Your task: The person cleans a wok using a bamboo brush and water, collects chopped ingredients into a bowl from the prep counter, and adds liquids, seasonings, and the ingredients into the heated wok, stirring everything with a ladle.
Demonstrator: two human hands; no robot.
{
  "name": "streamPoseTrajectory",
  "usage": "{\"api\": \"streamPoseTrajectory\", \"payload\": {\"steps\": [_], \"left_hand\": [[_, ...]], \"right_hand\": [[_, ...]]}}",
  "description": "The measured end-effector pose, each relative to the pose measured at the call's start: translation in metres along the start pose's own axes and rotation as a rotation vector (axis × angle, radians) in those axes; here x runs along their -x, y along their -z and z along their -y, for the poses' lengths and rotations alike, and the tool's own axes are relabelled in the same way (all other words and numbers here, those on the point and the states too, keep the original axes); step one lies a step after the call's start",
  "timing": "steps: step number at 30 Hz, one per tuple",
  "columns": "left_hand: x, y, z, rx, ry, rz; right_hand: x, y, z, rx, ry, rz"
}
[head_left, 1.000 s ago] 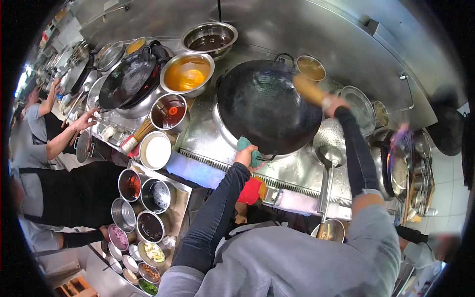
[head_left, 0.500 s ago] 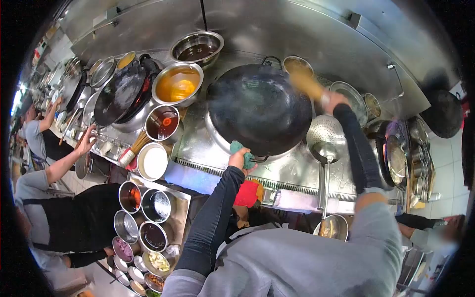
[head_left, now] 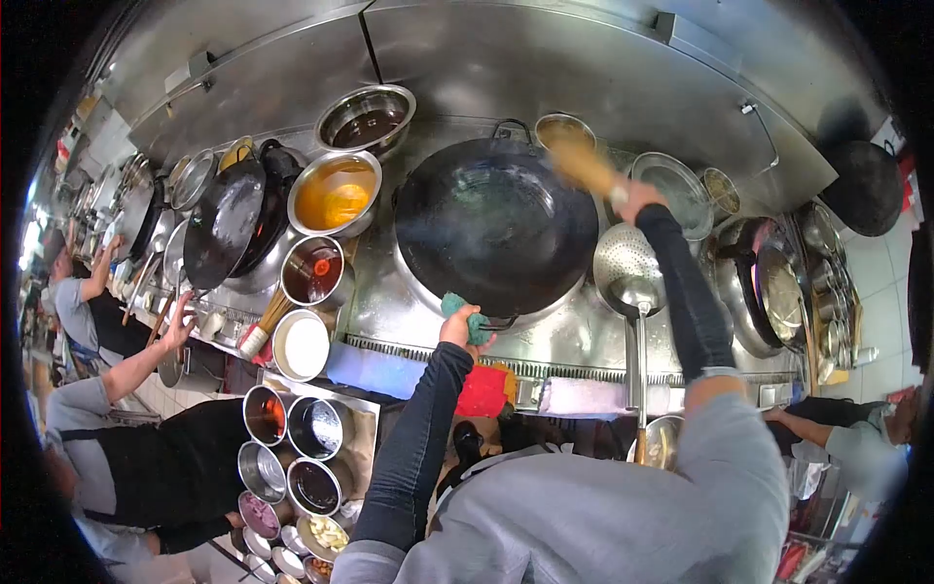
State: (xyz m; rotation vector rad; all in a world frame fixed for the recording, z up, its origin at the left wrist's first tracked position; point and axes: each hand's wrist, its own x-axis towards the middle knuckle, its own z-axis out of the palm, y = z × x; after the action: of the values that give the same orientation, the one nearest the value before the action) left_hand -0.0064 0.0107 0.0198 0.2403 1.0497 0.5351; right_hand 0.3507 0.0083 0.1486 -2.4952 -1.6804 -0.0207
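Left hand (head_left: 455, 329) pinching a green cloth (head_left: 478, 329) at the near handle of a black wok (head_left: 491, 234); right hand (head_left: 640, 199) closed round a wok brush (head_left: 582, 167).

Wok directly beyond left hand, set toward the rear edge of the steel range (head_left: 375, 313); brush, motion-blurred, slants up-left from right hand at the wok's upper-right rim, contact unclear. Perforated skimmer (head_left: 615, 255) with ladle (head_left: 637, 292) lies right of wok, handles crossing the range's front edge. Left of wok: bowl of amber liquid (head_left: 336, 197); bowl of dark liquid (head_left: 368, 127) near the rear edge. Room: steel backsplash (head_left: 467, 58) behind; co-worker (head_left: 165, 462) in dark apron at left; white-tiled wall (head_left: 883, 310) at right.
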Motion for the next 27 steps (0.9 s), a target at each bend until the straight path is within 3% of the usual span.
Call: {"api": "streamPoseTrajectory", "payload": {"steps": [1, 3, 4, 5, 6, 8, 9, 11, 13, 14, 15, 17, 19, 20, 22, 24, 25, 27], "left_hand": [[0.000, -0.001, -0.001, 0.001, -0.005, -0.002], [0.002, 0.002, 0.004, 0.007, -0.007, -0.019], [0.001, 0.001, 0.003, 0.022, -0.010, -0.015], [0.000, 0.001, 0.002, 0.034, -0.011, -0.011], [-0.002, 0.000, -0.001, 0.037, -0.025, -0.009], [-0.004, 0.006, -0.001, 0.028, 0.000, 0.022], [-0.004, 0.006, 0.000, 0.028, -0.002, 0.016], [-0.003, 0.006, 0.000, 0.028, 0.002, -0.001], [0.003, 0.001, -0.002, 0.022, -0.009, -0.030], [0.006, 0.002, -0.002, 0.018, -0.019, -0.036], [0.006, 0.001, -0.003, 0.012, -0.023, -0.033], [0.002, 0.003, 0.000, 0.046, -0.015, -0.022], [0.003, 0.004, 0.001, 0.028, -0.019, -0.044], [0.003, 0.002, -0.001, 0.027, -0.027, -0.054], [0.001, 0.000, -0.004, 0.023, -0.035, -0.048], [0.001, 0.003, 0.000, 0.023, -0.034, -0.041], [0.003, 0.002, 0.000, 0.027, -0.046, -0.043], [0.007, -0.002, -0.001, 0.049, -0.001, 0.035]], "right_hand": [[-0.014, -0.003, 0.017, -0.054, -0.301, -0.161], [-0.020, -0.024, 0.066, -0.207, -0.482, -0.070], [-0.021, -0.066, 0.093, -0.117, -0.409, 0.068], [-0.005, -0.084, 0.129, 0.024, -0.297, 0.379], [0.024, -0.103, 0.163, 0.103, -0.136, 0.371], [0.078, -0.116, 0.173, -0.528, 0.399, 0.184], [0.077, -0.111, 0.154, -0.548, 0.490, 0.278], [0.035, -0.073, 0.091, -0.278, 0.607, 0.497], [-0.018, -0.057, 0.033, 0.123, 0.137, 0.335], [-0.018, -0.036, 0.030, -0.059, -0.200, 0.097], [-0.019, -0.043, 0.046, -0.219, -0.356, -0.202], [-0.013, -0.060, 0.091, -0.205, -0.418, 0.015], [0.013, -0.118, 0.140, 0.011, -0.080, 0.247], [0.043, -0.116, 0.166, -0.063, 0.089, 0.305], [0.079, -0.096, 0.158, -0.523, 0.571, 0.132], [0.045, -0.037, 0.112, -0.482, 0.415, 0.834], [0.015, -0.042, 0.078, -0.294, 0.476, 0.814], [-0.025, -0.033, 0.019, 0.013, 0.200, 0.366]]}}
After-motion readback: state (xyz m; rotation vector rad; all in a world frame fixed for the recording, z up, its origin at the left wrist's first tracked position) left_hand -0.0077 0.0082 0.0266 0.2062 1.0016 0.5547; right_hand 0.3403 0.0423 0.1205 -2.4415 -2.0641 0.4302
